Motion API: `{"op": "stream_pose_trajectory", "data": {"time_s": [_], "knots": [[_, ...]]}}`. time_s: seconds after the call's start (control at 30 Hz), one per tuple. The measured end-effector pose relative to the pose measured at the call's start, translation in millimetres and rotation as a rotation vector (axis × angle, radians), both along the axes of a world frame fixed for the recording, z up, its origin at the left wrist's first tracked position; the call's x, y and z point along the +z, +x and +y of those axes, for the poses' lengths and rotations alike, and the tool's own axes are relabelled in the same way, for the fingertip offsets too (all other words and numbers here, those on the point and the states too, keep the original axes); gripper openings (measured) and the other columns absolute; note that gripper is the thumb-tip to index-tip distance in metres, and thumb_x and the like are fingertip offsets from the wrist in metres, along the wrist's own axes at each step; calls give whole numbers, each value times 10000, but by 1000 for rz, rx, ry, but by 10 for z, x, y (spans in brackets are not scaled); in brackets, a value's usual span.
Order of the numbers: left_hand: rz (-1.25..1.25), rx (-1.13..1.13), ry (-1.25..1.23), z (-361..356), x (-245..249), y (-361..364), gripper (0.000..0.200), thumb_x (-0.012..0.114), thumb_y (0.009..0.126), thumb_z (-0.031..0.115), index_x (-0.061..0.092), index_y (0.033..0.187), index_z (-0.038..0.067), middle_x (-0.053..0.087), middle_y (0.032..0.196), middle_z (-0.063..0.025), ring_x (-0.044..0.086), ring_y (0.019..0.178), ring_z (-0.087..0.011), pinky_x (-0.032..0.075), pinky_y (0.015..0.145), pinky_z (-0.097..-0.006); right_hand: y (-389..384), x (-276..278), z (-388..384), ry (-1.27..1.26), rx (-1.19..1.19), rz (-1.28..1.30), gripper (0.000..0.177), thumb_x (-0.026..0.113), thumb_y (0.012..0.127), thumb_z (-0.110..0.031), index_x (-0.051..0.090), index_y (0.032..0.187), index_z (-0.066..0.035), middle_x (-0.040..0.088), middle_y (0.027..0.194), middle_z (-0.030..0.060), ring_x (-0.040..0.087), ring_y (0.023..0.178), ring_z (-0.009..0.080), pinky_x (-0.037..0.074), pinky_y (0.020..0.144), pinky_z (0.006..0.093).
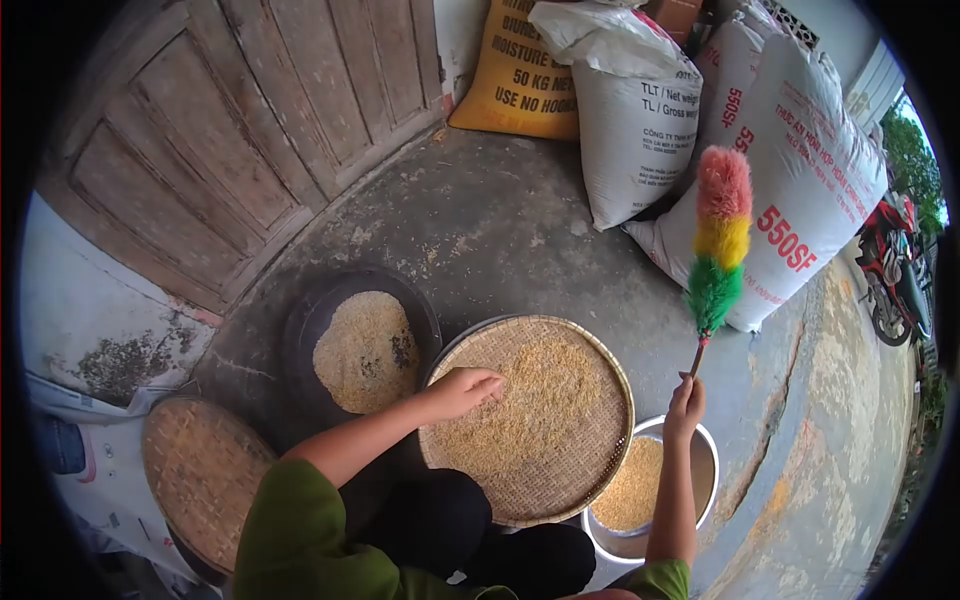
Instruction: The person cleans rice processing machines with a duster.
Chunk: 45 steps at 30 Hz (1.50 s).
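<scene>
Tray [560, 500] sits on the floor, its edge over the bowl [712, 470], with grain [530, 400] spread on it. I hold the duster [718, 240] upright, stick clenched in my right hand [685, 405]. My left hand [465, 388] is curled on the grain; cannot tell if it grips any. Risk: pressing down tips the tray and spills grain.

Head-worn view, close, steeply downward.

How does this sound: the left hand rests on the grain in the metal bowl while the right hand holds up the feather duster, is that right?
Not quite: in the head view the left hand rests on the grain in the woven tray, not the metal bowl. The right hand does hold up the feather duster.
</scene>
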<state>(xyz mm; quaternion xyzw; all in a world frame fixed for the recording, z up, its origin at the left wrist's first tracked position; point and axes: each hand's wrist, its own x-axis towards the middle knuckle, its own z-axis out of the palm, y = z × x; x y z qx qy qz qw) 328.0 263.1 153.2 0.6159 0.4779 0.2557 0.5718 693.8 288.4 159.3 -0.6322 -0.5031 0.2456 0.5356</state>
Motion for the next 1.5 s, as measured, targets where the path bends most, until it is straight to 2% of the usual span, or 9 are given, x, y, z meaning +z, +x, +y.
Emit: {"op": "stream_pose_trajectory", "data": {"time_s": [0.2,0.3,0.43,0.57,0.77,0.87,1.03,1.23,1.5], "knots": [[114,241,-101,-574,1338,-553,261,434,868,200,522,1031,16,600,862,-70,566,807,-131,436,724,-259,-640,401,64,-304,428,-63,247,404,877,-233,524,921,-22,345,535,-63,295,448,17,237,399,173],[236,329,-131,-1155,1855,-827,243,442,859,196,531,1005,24,601,853,-84,579,798,-144,438,713,-273,-1241,904,-276,-704,626,442,342,392,875,-309,488,951,10,300,463,-52,268,338,35,217,306,196],[332,271,-185,-1892,2798,-1045,258,435,850,241,540,986,48,597,879,-77,574,824,-201,432,710,-316,-1957,1665,-787,-1020,729,360,320,447,852,-306,491,930,1,304,456,-37,282,335,54,225,303,209],[302,437,-245,-2559,3779,-1206,279,450,836,281,545,973,57,592,881,-94,572,817,-220,428,701,-329,-2518,2763,-994,-1049,924,251,283,469,843,-278,505,892,-2,315,459,-39,300,340,51,232,308,208],[389,1133,-295,-3601,4825,-1370,256,451,811,282,572,855,61,592,774,-121,568,739,-293,426,639,-364,-3073,4209,-1057,-754,1214,135,278,406,875,-241,507,944,9,325,473,-61,299,348,27,238,313,186],[424,1433,-247,-4133,4694,-1182,273,466,803,303,569,867,59,593,797,-129,565,773,-297,428,659,-365,-3195,4503,-1102,-713,1313,105,255,419,871,-242,512,897,-6,347,479,-53,309,354,28,248,318,189],[482,1412,-494,-4884,4681,-312,316,491,791,329,550,943,58,589,852,-135,548,838,-291,424,733,-377,-3232,4600,-1249,-520,1447,-246,221,483,830,-214,528,815,2,390,539,-33,351,462,52,279,409,226],[531,1252,-704,-5640,4511,516,371,499,788,344,540,997,41,554,979,-157,502,944,-302,392,817,-372,-3145,4805,-1690,-395,1596,-296,198,496,828,-190,543,823,2,420,548,-33,365,477,42,285,417,209],[493,1808,-562,-6193,4737,697,285,551,767,259,549,935,30,591,849,-151,573,770,-272,449,698,-341,-3436,4800,-2052,-250,1797,-266,181,482,835,-181,519,848,-4,415,619,-24,362,560,51,314,495,218]]}}
